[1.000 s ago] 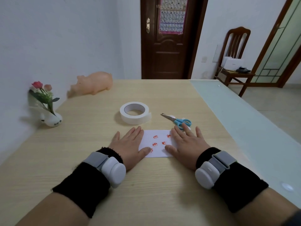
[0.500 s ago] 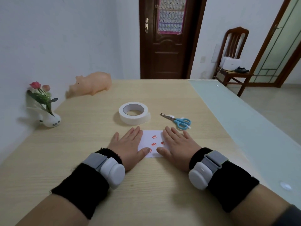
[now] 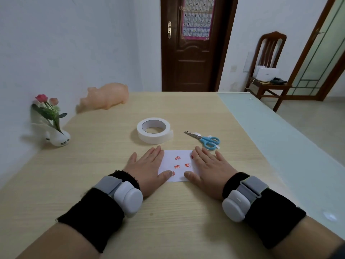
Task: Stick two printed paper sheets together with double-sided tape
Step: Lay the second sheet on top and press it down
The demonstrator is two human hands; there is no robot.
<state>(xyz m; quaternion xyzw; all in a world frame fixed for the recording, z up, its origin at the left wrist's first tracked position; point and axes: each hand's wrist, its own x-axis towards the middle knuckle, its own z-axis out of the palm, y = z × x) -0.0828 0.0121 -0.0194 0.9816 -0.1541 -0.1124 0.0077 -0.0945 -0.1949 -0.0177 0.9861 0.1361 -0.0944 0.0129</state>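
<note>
Lying flat on the printed sheet point(image 3: 181, 173): left hand point(image 3: 147, 171), right hand point(image 3: 209, 171).

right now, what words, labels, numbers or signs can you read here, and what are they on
No text is legible.
Pink-bordered chart on the dark brown wooden door: tiny grid cells, too small to read.
White paper sheet: red printed marks, too small to read.
White ceramic vase: dark marks, blurred.
White box on the wooden chair: faint mark, unreadable.

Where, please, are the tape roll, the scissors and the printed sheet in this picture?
tape roll point(image 3: 153, 139): head view, front of its white outer wall.
scissors point(image 3: 203, 140): head view, blue handles near the pivot.
printed sheet point(image 3: 183, 160): head view, white patch among the red prints.
</note>
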